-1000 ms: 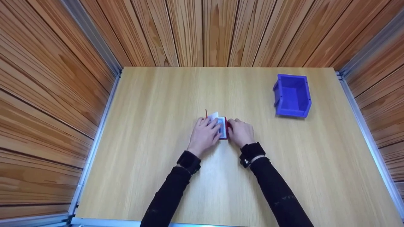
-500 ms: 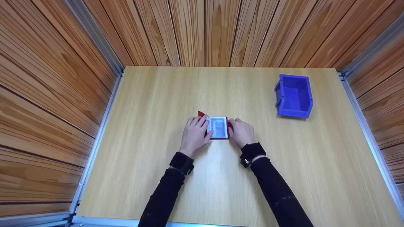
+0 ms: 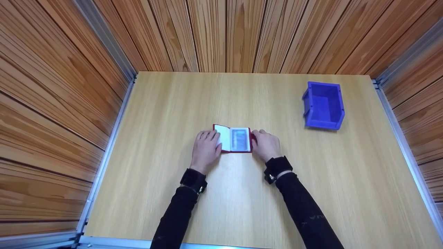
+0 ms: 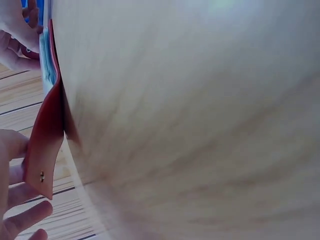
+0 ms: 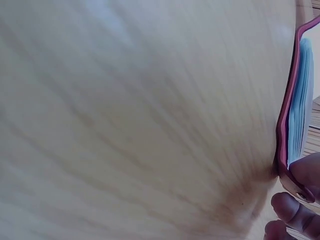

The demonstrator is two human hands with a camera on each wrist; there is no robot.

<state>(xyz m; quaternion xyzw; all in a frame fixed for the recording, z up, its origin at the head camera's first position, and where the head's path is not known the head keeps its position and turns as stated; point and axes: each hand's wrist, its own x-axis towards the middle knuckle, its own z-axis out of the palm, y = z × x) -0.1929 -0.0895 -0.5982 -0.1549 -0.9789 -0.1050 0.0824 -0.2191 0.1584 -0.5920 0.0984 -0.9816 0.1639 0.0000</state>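
Observation:
A small red card holder point(image 3: 240, 140) lies spread on the table in the head view, with a white inner page at left and a stack of clear sleeves at right. My left hand point(image 3: 205, 149) pinches its left cover between thumb and fingers. In the left wrist view that red cover point(image 4: 46, 135) is raised off the tabletop and shows a metal snap. My right hand point(image 3: 267, 146) grips the strap end at the right edge. The right wrist view shows the thumb over this strap and the bluish sleeves point(image 5: 300, 100) edge-on.
A blue plastic bin point(image 3: 324, 106) stands at the back right of the wooden table point(image 3: 166, 110). Wood-plank walls point(image 3: 238, 34) and metal rails enclose the table at the back and sides.
My left hand has moved left, turning the sleeves and cover over to that side, so the card holder now lies spread. My right hand stays at its right edge.

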